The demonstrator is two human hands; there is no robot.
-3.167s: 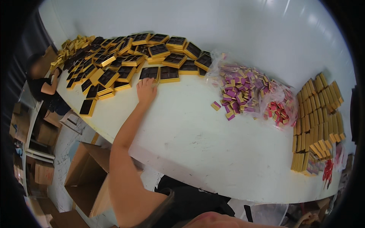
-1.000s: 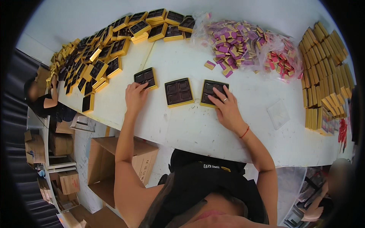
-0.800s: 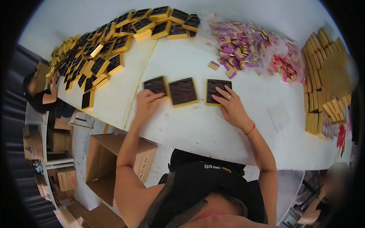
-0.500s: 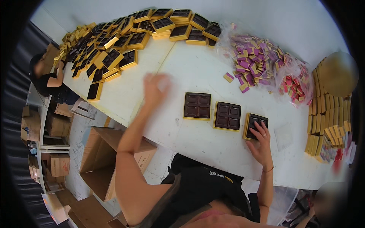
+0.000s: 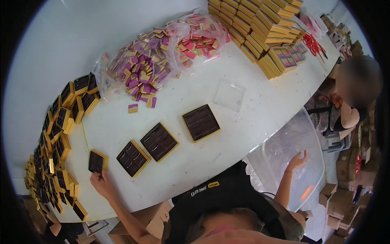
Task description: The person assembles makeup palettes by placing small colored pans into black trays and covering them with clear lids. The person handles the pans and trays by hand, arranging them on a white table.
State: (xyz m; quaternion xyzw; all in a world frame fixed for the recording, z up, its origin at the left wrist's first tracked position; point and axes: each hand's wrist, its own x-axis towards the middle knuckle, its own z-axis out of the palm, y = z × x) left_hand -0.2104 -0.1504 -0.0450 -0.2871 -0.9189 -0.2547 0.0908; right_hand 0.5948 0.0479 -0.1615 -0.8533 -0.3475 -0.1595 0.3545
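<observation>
My left hand (image 5: 102, 184) grips the near edge of a gold box with a dark compartment tray (image 5: 97, 161) at the table's left part. To its right, three more such boxes stand in a slanting row: one box (image 5: 133, 158), a middle box (image 5: 159, 142) and a farther box (image 5: 201, 123). Their dark trays face up, and no pieces show in them. My right hand (image 5: 297, 161) is off the table, over a large clear plastic bin (image 5: 321, 140) of transparent pieces. Its fingers are spread and hold nothing. A clear square plastic lid (image 5: 229, 95) lies beyond the row.
Open plastic bags of purple-and-gold pieces (image 5: 140, 67) and red-and-gold pieces (image 5: 199, 46) lie along the back. Gold boxes are stacked high (image 5: 260, 30) at the back right. Many dark-tray boxes (image 5: 61, 122) heap at the left. Another person (image 5: 351, 110) sits beyond the bin.
The view has turned to the right. My left hand has taken hold of a box. My right hand has let go of the rightmost box and moved right, over the bin.
</observation>
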